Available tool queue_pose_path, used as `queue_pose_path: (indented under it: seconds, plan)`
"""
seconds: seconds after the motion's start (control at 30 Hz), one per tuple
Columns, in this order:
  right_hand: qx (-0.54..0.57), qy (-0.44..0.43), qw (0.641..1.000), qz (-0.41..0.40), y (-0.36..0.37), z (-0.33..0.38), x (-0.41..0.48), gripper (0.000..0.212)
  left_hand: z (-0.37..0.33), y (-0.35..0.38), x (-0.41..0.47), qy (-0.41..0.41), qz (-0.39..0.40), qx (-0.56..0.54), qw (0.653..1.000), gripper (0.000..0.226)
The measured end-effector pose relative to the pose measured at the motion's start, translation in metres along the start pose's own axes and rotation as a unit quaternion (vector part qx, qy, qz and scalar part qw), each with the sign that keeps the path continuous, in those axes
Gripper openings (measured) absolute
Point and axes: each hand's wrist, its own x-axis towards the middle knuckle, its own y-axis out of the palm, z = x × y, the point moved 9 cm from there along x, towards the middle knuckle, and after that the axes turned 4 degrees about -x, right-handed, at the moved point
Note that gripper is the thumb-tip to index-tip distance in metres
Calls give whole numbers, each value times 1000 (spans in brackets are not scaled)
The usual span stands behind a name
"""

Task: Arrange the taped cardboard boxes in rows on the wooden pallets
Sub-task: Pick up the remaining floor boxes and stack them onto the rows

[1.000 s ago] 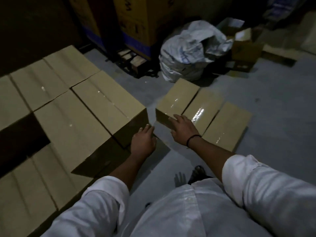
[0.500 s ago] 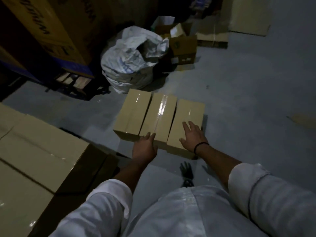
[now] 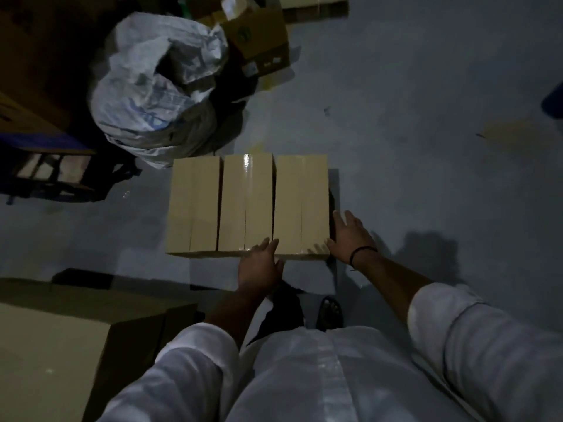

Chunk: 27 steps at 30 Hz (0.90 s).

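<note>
While three taped cardboard boxes sit side by side in a tight row on the grey floor [image 3: 426,147], both hands reach down to the rightmost one. From the person's left they are the left box [image 3: 193,205], the middle box [image 3: 246,202] (its tape catches a glint at the far end) and the right box [image 3: 300,202], their long sides touching. The left hand [image 3: 260,266] lies flat at the near edge, fingers spread, its tips on the seam between the middle and right boxes. The right hand [image 3: 348,236], a dark band on its wrist, is open with fingers apart and presses against the right box's outer side near the closest corner. Neither hand is closed around anything. Beyond the row slumps a crumpled white sack [image 3: 158,92], with an open carton [image 3: 259,41] behind it. A larger cardboard box [image 3: 54,345] stands at the near left. White sleeves fill the foreground.
</note>
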Motion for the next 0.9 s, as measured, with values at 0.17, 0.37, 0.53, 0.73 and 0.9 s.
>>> queue_pose_path:
  seconds: [0.17, 0.37, 0.53, 0.73, 0.9]
  plan:
    - [14, 33, 999, 18, -4, 5, 31, 86, 17, -12, 62, 23, 33, 22, 999, 64]
    - [24, 64, 998, 5, -36, 10, 82, 82, 27, -24, 131, 64, 64, 18, 996, 63]
    - [37, 78, 996, 14, -37, 17, 131, 83, 44, -15, 178, 68, 102, 14, 992, 62]
    - [42, 76, 996, 20, 3, 10, 198, 82, 73, 23, 236, 23, 144, -21, 989, 64]
    - [14, 84, 993, 82, 72, -28, 285, 82, 87, 67, 315, -2, 132, -57, 990, 65]
